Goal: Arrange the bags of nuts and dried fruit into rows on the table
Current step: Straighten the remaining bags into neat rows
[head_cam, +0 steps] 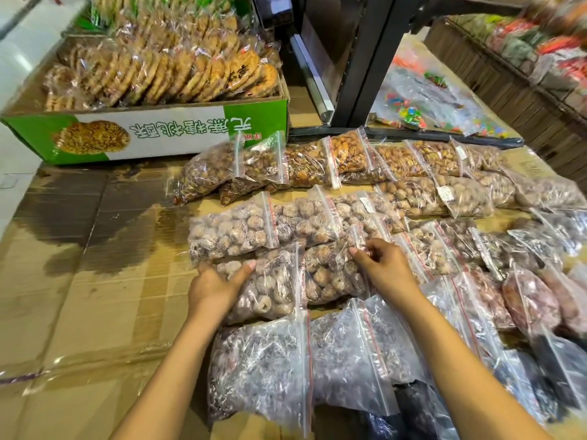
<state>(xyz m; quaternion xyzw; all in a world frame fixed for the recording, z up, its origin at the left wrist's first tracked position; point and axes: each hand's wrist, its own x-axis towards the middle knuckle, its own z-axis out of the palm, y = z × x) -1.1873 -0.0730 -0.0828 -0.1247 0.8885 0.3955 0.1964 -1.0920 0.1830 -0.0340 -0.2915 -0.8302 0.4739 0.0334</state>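
- Landmark: green-and-white carton point(178, 134), packed w/ wrapped round biscuits, is sitting at the far left of the table point(79, 296). Table top is showing flattened cardboard under clear film.
- Nut bags point(317, 166): zip bags of brown nuts are lying in a row directly in front of the carton. Leftmost ones are sitting close against its front wall, w/ the row running off past the carton's right end.
- Pale fruit bags point(232, 227): 2nd row out from the carton, just past the nut bags, is lying w/ bags overlapping edge to edge.
- Held bag point(273, 290): pale ridged dried fruit, lying in the 3rd row out from the carton, approx. in line w/ its right end.
- Left hand point(216, 287): gripping the held bag's end, thumb lying on top, fingers curling round the edge.
- Neighbour bag point(333, 274): same contents, also 3rd row out from the carton, touching the held bag on the side past the carton's right end.
- Right hand point(386, 265): fingers are bending and pinching clear plastic at the neighbour bag's top corner.
- Dark bags point(260, 369): 4th row, lying farthest out from the carton; contents not identifiable.
- Reddish bags point(530, 300): lying well apart from the carton, far to its right.
- Black rack post point(365, 58): standing just right of the carton.
- Sweets bags point(409, 112): coloured pieces, lying right of the carton, beyond the post.
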